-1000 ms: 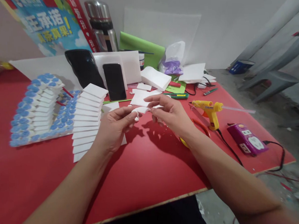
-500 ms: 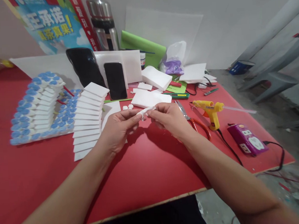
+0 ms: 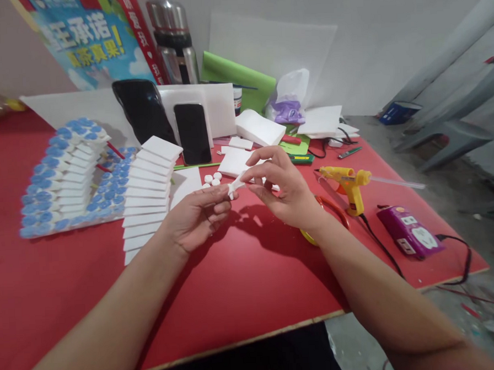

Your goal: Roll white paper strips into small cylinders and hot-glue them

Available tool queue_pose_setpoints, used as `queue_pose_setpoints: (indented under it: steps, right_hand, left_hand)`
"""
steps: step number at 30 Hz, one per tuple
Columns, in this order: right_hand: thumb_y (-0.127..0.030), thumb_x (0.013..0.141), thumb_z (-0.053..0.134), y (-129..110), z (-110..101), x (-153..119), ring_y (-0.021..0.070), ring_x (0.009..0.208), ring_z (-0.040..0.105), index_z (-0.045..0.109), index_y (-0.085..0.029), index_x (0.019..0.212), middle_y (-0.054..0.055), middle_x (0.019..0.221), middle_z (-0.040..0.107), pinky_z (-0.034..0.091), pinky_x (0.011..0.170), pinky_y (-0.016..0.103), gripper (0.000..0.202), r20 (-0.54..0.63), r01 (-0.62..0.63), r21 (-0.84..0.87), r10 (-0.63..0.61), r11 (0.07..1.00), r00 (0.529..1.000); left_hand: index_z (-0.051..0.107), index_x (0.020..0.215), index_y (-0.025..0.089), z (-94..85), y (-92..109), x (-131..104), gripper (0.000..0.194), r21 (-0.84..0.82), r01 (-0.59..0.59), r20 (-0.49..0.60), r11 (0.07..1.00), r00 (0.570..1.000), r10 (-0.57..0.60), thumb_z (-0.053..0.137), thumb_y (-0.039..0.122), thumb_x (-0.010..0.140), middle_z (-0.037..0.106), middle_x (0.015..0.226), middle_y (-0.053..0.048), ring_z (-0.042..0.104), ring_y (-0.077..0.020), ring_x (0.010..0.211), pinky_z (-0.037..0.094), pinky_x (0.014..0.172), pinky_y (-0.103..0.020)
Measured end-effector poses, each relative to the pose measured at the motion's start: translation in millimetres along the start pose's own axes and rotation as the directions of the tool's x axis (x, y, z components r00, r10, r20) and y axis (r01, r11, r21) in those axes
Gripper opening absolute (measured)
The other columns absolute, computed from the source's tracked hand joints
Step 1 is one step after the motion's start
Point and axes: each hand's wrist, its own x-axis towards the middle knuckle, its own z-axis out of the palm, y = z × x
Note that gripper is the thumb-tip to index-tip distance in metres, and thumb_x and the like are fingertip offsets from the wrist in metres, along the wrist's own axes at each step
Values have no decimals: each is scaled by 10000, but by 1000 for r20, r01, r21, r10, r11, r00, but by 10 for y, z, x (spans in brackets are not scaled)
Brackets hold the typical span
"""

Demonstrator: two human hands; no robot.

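In front of me, my left hand (image 3: 204, 209) pinches one end of a narrow white paper strip (image 3: 236, 184) between thumb and fingertips. The strip looks folded or twisted and slants up to the right. My right hand (image 3: 278, 183) has its thumb and index finger closed at the strip's upper end, the other fingers raised and curved. Just behind the hands lie several small white rolled discs (image 3: 212, 179). Left of them stands a fanned row of white rectangular pieces (image 3: 146, 196). Orange-and-yellow-handled scissors (image 3: 335, 209) are partly hidden behind my right wrist.
A blue-and-white assembled piece (image 3: 64, 178) sits at left on the red table (image 3: 236, 296). At right are a yellow glue gun (image 3: 348, 182) with its cord and a purple power box (image 3: 410, 229). A phone (image 3: 192, 132), a steel flask (image 3: 175, 42) and white sheets stand behind.
My right hand has lifted and turned, its fingers fanning out from a tighter pinch. The strip now slants upward instead of lying nearly level. More white discs show behind the hands.
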Motion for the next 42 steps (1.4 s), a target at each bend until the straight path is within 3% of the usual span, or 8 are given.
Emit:
queue_pose_setpoints:
  steps: [4,8,12,14,16,26,36,42]
  right_hand:
    - [-132,1005,541,33,41,-27,147,838,550,695,-263,1048,81,1239,522,544,766,340,206,56,45,-32,-43,998,997]
    - [-220,955,653,-47,22,-7,151,844,610,660,-263,1078,75,1240,579,540,684,296,130,6,-213,119,214,970,977]
    - [-584,960,623,-16,-9,52,138,580,625,588,-209,1002,81,959,701,460,433,245,379,120,-684,479,731,550,672]
    - [-765,940,501,25,-10,73,151,507,622,613,-177,954,105,840,719,436,369,246,599,423,-825,512,767,237,483]
    - [-825,912,470,31,-4,81,157,495,629,651,-157,957,119,806,737,445,353,244,694,632,-876,477,663,77,402]
    - [-477,795,862,-73,-18,40,84,459,592,670,-153,845,23,723,744,461,398,191,379,439,-757,514,634,404,637]
    - [-300,912,680,-200,128,-8,100,543,503,623,-192,755,-17,646,631,376,528,247,198,-9,-464,20,464,886,886]
    - [-220,921,604,-204,182,-55,114,575,498,628,-195,794,-9,669,640,363,584,263,132,-5,-294,-188,298,937,955]
  left_hand:
    - [697,794,65,19,6,-17,45,-4,23,31,1000,999,-23,715,26,781,618,740,-47,408,-30,491,322,372,-121]
    - [734,757,78,-9,-36,11,135,129,-103,15,986,995,102,851,122,708,614,699,-29,426,-31,503,303,394,-137]
    - [830,931,158,-48,-96,17,208,482,-364,51,797,920,389,871,269,761,700,736,-35,477,-74,535,372,474,-197]
    - [841,1006,208,-47,-109,-1,229,612,-463,124,641,857,500,851,299,796,752,836,-42,584,-124,634,458,571,-234]
    - [843,1027,222,-33,-101,-24,208,675,-530,208,513,804,556,815,307,839,785,1012,-62,682,-185,824,527,722,-274]
    - [843,1038,238,-31,-36,-36,172,750,-608,384,260,721,577,739,283,908,796,1058,-70,708,-235,1004,528,924,-330]
    - [846,963,225,9,-133,-43,207,705,-459,107,541,822,559,842,362,808,742,770,-30,597,-153,639,448,588,-268]
    - [819,928,204,1,-164,-28,202,651,-462,81,602,831,551,864,333,779,689,640,3,575,-127,522,462,541,-261]
